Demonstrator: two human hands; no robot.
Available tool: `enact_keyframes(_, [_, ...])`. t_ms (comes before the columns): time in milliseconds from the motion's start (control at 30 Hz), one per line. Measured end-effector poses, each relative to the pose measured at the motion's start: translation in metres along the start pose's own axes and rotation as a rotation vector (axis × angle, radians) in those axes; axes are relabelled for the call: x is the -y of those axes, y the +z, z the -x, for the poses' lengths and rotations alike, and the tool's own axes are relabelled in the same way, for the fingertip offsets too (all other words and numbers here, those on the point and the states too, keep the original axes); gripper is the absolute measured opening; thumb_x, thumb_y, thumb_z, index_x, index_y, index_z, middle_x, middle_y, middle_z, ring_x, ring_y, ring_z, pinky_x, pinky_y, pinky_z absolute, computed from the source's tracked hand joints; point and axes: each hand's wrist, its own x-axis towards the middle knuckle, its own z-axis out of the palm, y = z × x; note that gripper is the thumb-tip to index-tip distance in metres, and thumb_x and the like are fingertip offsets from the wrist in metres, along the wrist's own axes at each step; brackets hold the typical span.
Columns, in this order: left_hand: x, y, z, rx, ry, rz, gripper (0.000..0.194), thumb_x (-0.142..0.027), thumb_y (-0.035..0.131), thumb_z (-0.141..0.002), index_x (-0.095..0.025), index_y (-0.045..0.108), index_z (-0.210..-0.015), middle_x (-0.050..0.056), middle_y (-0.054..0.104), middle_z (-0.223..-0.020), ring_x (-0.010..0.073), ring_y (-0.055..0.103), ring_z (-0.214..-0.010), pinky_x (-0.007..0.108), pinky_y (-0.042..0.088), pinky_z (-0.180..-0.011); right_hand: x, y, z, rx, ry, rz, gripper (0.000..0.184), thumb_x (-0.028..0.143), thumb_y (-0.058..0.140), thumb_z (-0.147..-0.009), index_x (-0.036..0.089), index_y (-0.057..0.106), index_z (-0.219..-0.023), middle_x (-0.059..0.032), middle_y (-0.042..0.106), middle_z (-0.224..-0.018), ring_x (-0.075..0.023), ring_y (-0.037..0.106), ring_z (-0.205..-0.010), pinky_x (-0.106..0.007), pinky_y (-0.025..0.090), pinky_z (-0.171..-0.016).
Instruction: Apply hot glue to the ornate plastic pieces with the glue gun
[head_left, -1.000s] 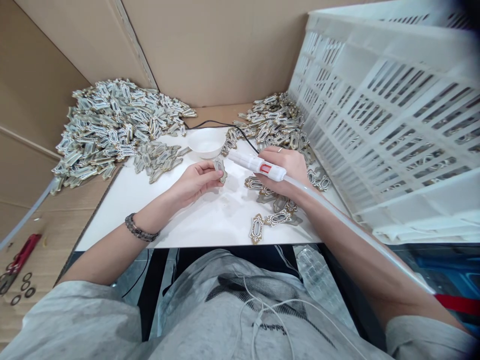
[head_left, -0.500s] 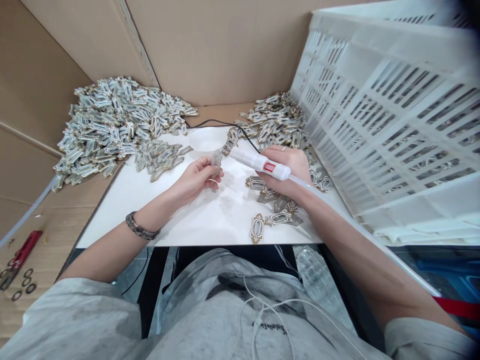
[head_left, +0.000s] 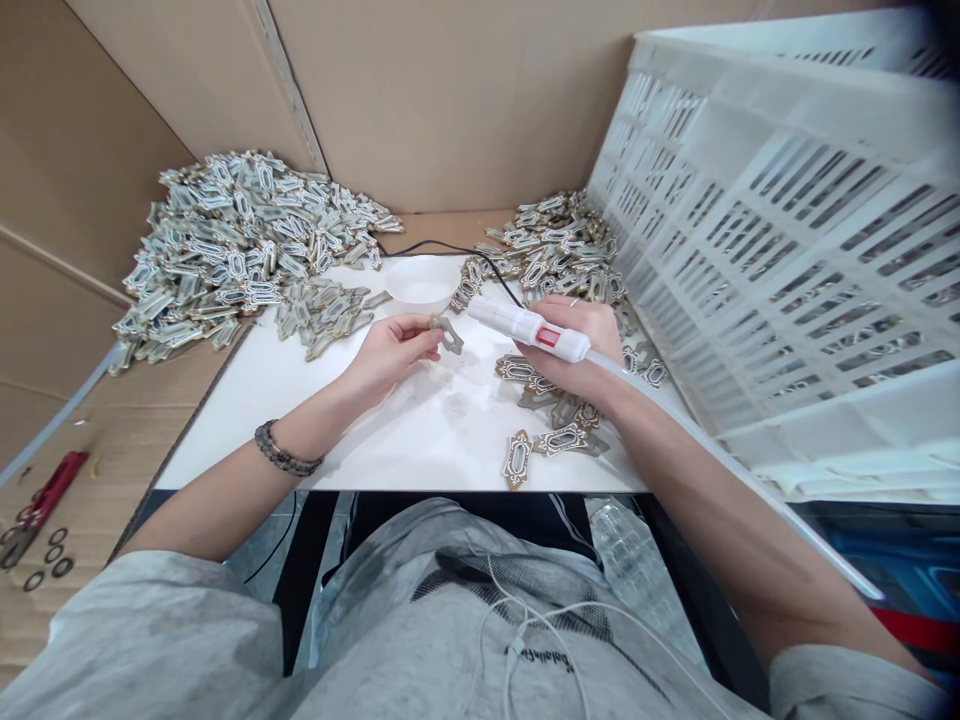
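My left hand (head_left: 397, 350) pinches a small grey ornamental plate (head_left: 451, 335) with a long opening between thumb and fingers, tilted above the white board (head_left: 390, 430). My right hand (head_left: 589, 335) is wrapped round a white glue gun (head_left: 517, 322) with a red switch. A long translucent glue stick (head_left: 735, 465) runs from its back along my forearm. The gun's tip points left, a short way from the plate and apart from it. Below my right hand lie several brown plates with white outlines (head_left: 562, 438). Just beyond the left hand sits a white round dish (head_left: 421, 283).
A large heap of plates (head_left: 225, 240) rises at the back left, with a smaller grey pile (head_left: 322, 315) before it. Another heap (head_left: 562, 240) lies back right beside a white slatted crate (head_left: 787, 230). A black cable (head_left: 442, 243) crosses behind. Red-handled scissors (head_left: 49, 500) lie far left.
The plate in my left hand has turned from nearly upright to slanting right, showing its opening. The right hand and glue gun stay almost in place; the whole view has shifted slightly.
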Motion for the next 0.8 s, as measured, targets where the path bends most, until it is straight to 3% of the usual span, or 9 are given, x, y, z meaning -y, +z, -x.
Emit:
enact_keyframes(267, [0.0016,-0.0038,0.0000,-0.079,0.035,-0.073,0.020,-0.028,0.084,-0.066,-0.015,0.076,-0.078,0.005,0.074,-0.083,0.0104,0.062,-0.069,0.022,0.053,-0.066,-0.0003,0.0016,-0.0001,-0.048,-0.010,-0.079,0.025,0.032,0.055,-0.078,0.024,0.038,-0.062,0.0000,0.049,-0.066,-0.0148,0.048,-0.062,-0.031,0.036,-0.060])
enact_keyframes(467, [0.0025,-0.0067,-0.0009,-0.072,0.061,-0.043,0.021,-0.031,0.084,-0.068,-0.015,0.077,-0.080,0.005,0.074,-0.080,0.0121,0.065,-0.071,0.023,0.055,-0.066,-0.0004,0.0006,-0.0004,-0.032,-0.048,-0.080,0.027,0.031,0.054,-0.077,0.024,0.033,-0.062,0.0010,0.044,-0.064,-0.0143,0.045,-0.059,-0.031,0.033,-0.058])
enact_keyframes(800, [0.0041,-0.0059,-0.0014,-0.037,0.083,-0.019,0.025,-0.034,0.085,-0.069,-0.014,0.078,-0.083,0.005,0.075,-0.080,0.0107,0.065,-0.069,0.024,0.056,-0.072,-0.0002,0.0018,-0.0002,0.070,-0.082,-0.077,0.019,0.033,0.053,-0.077,0.024,0.042,-0.064,-0.0015,0.054,-0.070,-0.0155,0.052,-0.064,-0.031,0.038,-0.060])
